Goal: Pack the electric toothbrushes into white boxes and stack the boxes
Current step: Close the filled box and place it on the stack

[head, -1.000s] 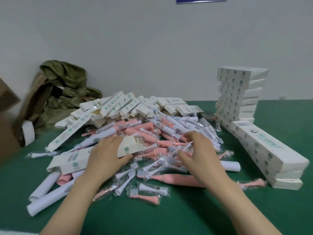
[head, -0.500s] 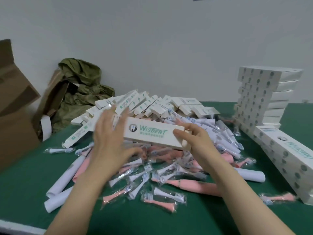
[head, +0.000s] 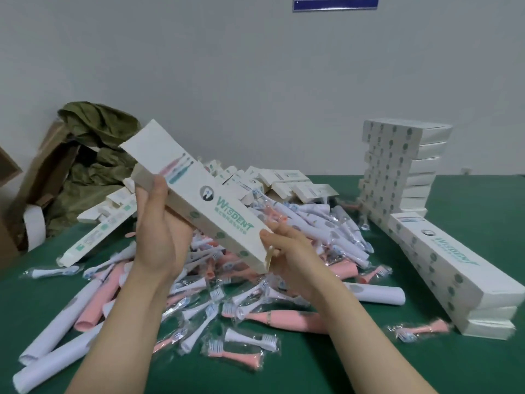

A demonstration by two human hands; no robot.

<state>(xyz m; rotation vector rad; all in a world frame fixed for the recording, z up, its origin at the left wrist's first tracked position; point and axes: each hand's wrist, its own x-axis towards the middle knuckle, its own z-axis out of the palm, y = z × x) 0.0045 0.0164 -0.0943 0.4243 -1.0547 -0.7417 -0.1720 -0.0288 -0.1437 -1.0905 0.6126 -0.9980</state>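
**A white box (head: 199, 191) is held aslant over a heap of electric toothbrushes (head: 301, 320) on a green counter (head: 426, 371).**

At 9 o'clock a brown carton (head: 42, 177) and an olive cloth (head: 96, 155) lie against the wall. The left hand (head: 159, 234) carries the box's upper half from below, its grip curled round it with the thumb on the near edge. The box's long axis runs from 10 o'clock, its raised end, down to 4 o'clock, printed face up. There the right hand (head: 292, 251) has its grip pinching the low end, where a flap stands ajar. Pink and white handles and bagged brush heads (head: 250, 338) lie beneath, with loose boxes (head: 287, 180) at the heap's 12 o'clock. At 3 o'clock stands a tall stack (head: 397, 166) of closed boxes, and a low stack (head: 454, 277) lies lengthwise toward 4 o'clock.
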